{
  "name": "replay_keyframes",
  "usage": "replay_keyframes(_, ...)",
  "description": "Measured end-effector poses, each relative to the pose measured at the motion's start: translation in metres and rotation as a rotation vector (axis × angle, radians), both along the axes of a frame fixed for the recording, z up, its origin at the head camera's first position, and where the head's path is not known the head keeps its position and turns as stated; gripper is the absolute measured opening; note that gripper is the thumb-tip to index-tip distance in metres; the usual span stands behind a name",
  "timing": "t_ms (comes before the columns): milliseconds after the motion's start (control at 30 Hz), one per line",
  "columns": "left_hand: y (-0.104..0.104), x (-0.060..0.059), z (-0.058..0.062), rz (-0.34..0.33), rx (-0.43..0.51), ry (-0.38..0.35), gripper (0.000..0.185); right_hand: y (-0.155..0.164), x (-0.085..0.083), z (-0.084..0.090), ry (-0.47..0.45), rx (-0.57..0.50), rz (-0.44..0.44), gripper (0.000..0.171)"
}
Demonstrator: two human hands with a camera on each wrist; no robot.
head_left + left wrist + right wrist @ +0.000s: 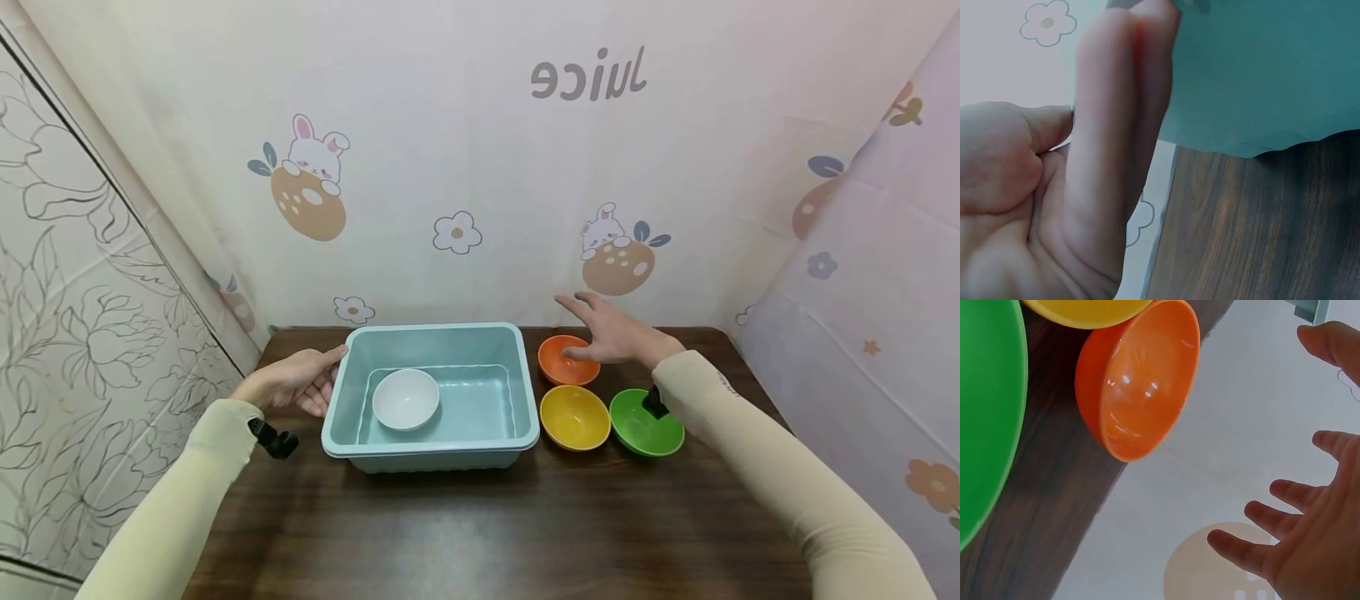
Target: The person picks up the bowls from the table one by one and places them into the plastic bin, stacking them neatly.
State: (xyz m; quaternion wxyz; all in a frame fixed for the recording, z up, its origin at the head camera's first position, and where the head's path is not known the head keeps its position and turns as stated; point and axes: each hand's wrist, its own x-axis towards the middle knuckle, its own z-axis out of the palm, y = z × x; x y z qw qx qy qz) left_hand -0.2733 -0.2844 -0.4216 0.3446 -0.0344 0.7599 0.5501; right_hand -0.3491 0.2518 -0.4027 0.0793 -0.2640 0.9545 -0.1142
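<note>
Left hand (296, 382): laid flat against the tub's (431, 450) left wall.
Right hand (615, 335): spread wide, nothing held.
Orange bowl (564, 362): found on the table (480, 533) just under the right hand.

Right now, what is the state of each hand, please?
Left hand: open, straight fingers resting against the left wall of the teal tub, holding nothing.
Right hand: open, fingers spread above the orange bowl, holding nothing.
</note>
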Motion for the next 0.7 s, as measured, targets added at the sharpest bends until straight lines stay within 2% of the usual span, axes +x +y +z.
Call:
replay_keyframes(167,0.0,0.0,-0.001,0.01,0.012,0.001,0.065,-0.002,-0.001,-0.008,-0.016,-0.022,-0.006,0.096)
replay_keyframes(400,0.0,-0.001,-0.001,0.009,0.009,0.013,0.066,-0.008,0.001,-0.023,-0.098,-0.044,-0.039,0.098)
replay_keyframes(700,-0.001,0.001,-0.003,0.036,0.021,0.005,0.063,-0.016,0.003,-0.043,-0.156,-0.054,-0.057,0.096)
